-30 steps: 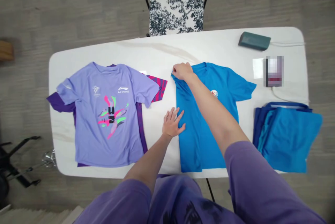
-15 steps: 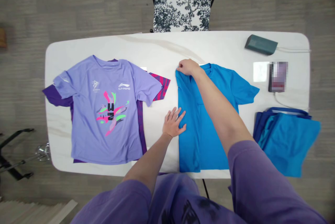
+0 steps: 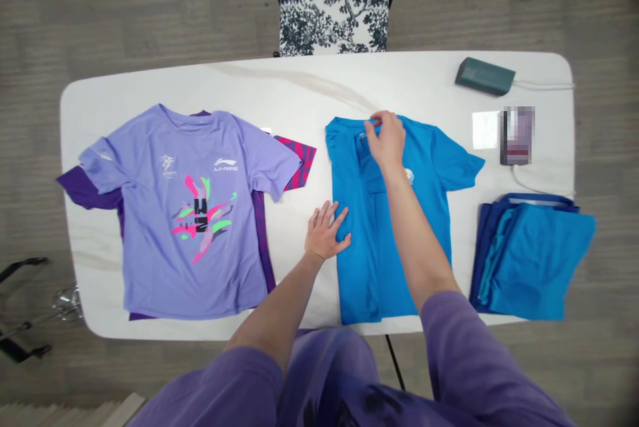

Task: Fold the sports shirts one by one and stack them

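Note:
A blue T-shirt (image 3: pixel 414 241) lies on the white table with its left side folded inward, the edge running lengthwise down the body. My left hand (image 3: pixel 327 231) is open, fingers spread, resting at the folded left edge with the thumb side over the cloth. At the collar, my right hand (image 3: pixel 387 141) is over the shirt with its fingers loosely bent and thumb apart; part of the neckline is hidden beneath it. A lilac printed T-shirt (image 3: pixel 150 241) is spread flat to the left, on top of darker purple and pink-patterned shirts (image 3: pixel 302 164).
A stack of folded blue clothes (image 3: pixel 534 261) sits at the table's right edge. Behind it are a phone (image 3: pixel 518 136) with a cable and a dark green box-shaped device (image 3: pixel 484 76). A patterned chair (image 3: pixel 334 8) stands beyond the far edge of the table (image 3: pixel 414 81).
My right hand has let go of the shirt's left shoulder corner and moved right to the collar. My left hand stays on the folded edge. The whole view has shifted slightly.

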Demonstrator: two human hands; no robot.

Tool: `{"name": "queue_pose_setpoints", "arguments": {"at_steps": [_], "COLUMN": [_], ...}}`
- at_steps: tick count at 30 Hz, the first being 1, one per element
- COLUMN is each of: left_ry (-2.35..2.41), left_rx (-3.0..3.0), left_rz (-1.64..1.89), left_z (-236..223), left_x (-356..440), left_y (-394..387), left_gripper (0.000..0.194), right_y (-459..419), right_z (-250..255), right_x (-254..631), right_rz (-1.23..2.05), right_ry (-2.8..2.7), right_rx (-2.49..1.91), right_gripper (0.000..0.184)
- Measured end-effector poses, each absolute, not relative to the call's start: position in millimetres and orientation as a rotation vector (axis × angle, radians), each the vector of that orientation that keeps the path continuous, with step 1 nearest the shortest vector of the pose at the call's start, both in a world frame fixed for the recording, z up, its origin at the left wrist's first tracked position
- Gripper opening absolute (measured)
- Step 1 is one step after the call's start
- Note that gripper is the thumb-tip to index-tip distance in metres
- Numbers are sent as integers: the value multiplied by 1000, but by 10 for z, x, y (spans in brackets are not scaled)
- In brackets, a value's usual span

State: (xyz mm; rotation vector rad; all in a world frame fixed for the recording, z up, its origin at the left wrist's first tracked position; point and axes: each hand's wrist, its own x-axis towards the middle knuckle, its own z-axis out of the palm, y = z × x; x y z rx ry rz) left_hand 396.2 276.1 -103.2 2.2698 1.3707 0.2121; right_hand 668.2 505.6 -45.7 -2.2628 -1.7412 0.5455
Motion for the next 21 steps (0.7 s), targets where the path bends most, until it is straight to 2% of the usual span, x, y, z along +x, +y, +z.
{"name": "queue_pose_setpoints", "arguments": {"at_steps": [2, 5, 12, 17, 21], "left_ry": [1361, 1361, 1347, 1348, 1340], "left_rx": [2271, 2269, 2318, 2334, 2324], "left_rz": [215, 217, 233, 249, 274], "left_z": [-1042, -1041, -1042, -1073, -1071], "left_x": [3960, 3963, 3977, 3974, 3971], "left_y": [2756, 2746, 2720, 2702, 2686], "left_gripper": [88, 89, 89, 90, 90], "right_y": [4795, 4585, 4539, 4357, 3996], "right_z": [-480, -539, -606, -591, -511], "right_x": [6967, 7317, 7591, 7737, 7519], "right_rz": [466, 558, 747, 763, 520], "right_ry": [-1599, -1603, -1694, -1558, -1485], "right_rx": [-2378, -2442, -2409, -2441, -2409], "right_gripper": [58, 52, 25, 26, 38]}}
